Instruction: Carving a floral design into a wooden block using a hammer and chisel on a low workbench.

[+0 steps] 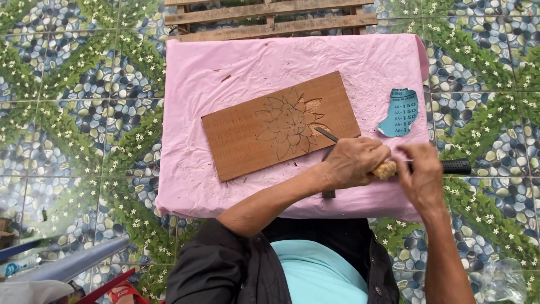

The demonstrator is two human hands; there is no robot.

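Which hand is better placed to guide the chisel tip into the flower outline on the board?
Left. The left hand already grips the chisel, tip on the board; the right hand holds a black-handled tool.

Your bench (236,62) is draped in a crinkled pink plastic sheet. On it lie a rectangular brown wooden board (247,135) with a flower outline drawn on it, and, near the right edge, a torn blue piece of sandpaper (400,112).
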